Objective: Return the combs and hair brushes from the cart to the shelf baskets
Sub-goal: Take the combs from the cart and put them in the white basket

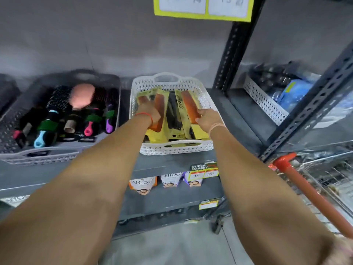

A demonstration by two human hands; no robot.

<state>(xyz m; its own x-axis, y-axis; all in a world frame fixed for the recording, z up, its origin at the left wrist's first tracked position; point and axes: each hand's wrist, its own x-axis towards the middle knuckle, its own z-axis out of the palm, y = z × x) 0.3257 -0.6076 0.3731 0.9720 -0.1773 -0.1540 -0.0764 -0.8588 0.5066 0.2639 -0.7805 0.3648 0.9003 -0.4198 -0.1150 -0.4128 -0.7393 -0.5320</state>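
Observation:
A white basket [175,149] on the grey shelf holds several packaged combs on yellow cards. My left hand [150,113] reaches into its left side and grips an orange comb pack [159,104]. My right hand [207,118] holds the near end of another orange comb [190,104] that lies tilted over the basket's right side. Black combs [172,115] lie between the two hands. To the left, a grey basket [38,153] holds several hair brushes, among them a pink paddle brush [82,95].
The cart [324,175] with its red handle [309,196] stands at the right, beside the black shelf upright [231,54]. Another white basket [265,104] sits on the right-hand shelf. Boxed products [143,185] and price tags [203,172] line the shelf below.

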